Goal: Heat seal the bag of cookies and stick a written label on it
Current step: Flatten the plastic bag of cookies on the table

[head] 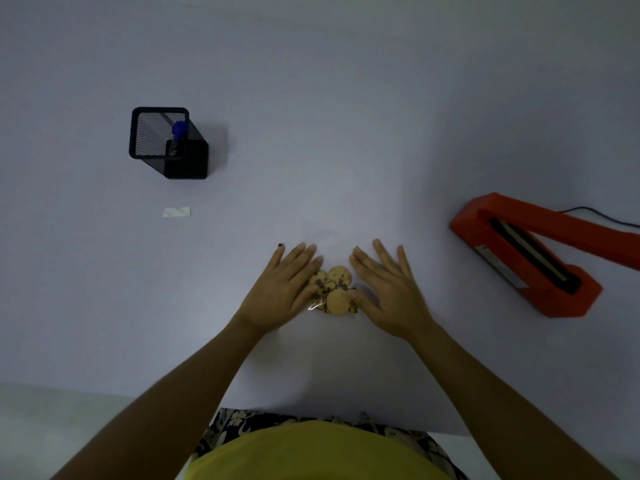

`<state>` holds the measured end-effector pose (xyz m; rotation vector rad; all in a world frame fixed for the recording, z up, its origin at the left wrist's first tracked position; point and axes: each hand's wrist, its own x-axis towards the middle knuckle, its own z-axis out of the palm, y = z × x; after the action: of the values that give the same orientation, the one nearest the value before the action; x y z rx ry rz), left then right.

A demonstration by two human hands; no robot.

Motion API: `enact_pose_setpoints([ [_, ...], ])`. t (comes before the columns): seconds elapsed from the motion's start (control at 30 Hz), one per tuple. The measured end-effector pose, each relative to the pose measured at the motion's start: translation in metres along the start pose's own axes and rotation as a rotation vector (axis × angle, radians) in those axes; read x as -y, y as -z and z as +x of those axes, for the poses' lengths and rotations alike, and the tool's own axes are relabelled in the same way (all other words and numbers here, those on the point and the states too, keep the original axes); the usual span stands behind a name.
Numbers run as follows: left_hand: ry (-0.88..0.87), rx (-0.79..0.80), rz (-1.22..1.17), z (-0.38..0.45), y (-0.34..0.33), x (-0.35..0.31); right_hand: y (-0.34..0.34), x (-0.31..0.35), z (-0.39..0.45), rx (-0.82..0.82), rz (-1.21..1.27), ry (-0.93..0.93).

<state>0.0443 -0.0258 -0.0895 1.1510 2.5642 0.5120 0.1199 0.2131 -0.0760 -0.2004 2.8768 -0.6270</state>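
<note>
I see the bag of cookies (331, 291) near the counter's (346, 133) front edge, my left hand (282, 284) and right hand (388, 289) flat-fingered against its sides. Nothing's sealed yet, I judge (sealer (540, 258) gaping at right edge); label (177, 212) and pen (179, 133) untouched toward the left.

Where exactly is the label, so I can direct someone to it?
Start at the black mesh pen holder on the table's far left. The label lies flat just in front of it, nearer the person. It is the only small pale rectangle there, well left of the left hand.
</note>
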Motion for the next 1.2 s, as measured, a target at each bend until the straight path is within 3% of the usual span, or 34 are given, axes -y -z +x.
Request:
enact_pose_setpoints([
  [0.37,-0.057,-0.076,0.035,-0.004,-0.011,0.001,0.011,-0.016,0.004,0.081,-0.101,0.137],
  [0.6,-0.059,-0.11,0.025,-0.002,-0.011,0.001,0.019,-0.014,0.018,-0.014,-0.06,0.173],
  [0.83,-0.061,-0.124,0.018,-0.004,-0.018,0.006,0.024,-0.034,0.064,0.308,-0.371,0.472],
  [1.0,-0.064,-0.154,0.017,-0.003,-0.019,0.005,0.044,-0.066,0.1,0.339,-0.488,0.608],
  [1.2,-0.057,-0.189,-0.001,-0.002,-0.015,0.003,0.061,-0.083,0.131,0.279,-0.534,0.45],
])
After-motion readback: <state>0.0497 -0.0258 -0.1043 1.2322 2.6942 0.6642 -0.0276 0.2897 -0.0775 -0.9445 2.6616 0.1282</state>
